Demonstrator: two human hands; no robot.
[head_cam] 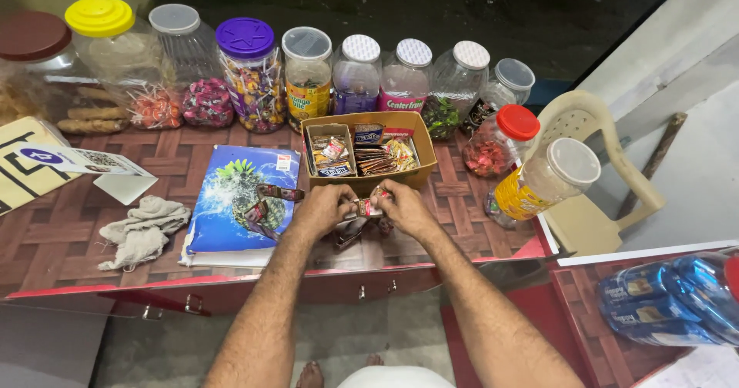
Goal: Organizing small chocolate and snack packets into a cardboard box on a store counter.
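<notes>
1. Pinching a small red sachet (369,206) from both sides, the left hand (323,208) and the right hand (402,207) meet at the front edge of the wood-patterned counter (477,230), fingers of each hand closed together on the sachet's ends.
2. The sachet sits between the two hands, just in front of an open cardboard box (368,178) and above a few loose wrappers (348,234) lying on the counter.
3. The box holds rows of small packets (362,154) standing on edge, sorted into compartments.
4. To the left of the left hand lies a notebook with a blue pineapple cover (231,203); a strip of dark sachets (265,203) rests across it.
5. Further left lie a crumpled grey cloth (142,230) and a white printed card (81,161).
6. Along the back of the counter stands a row of clear plastic sweet jars (308,76) with yellow, purple, white and brown lids.
7. Right of the box, a jar with a red lid (504,138) stands upright and a jar with a clear lid (543,180) lies tilted, near a cream plastic chair (596,172).
</notes>
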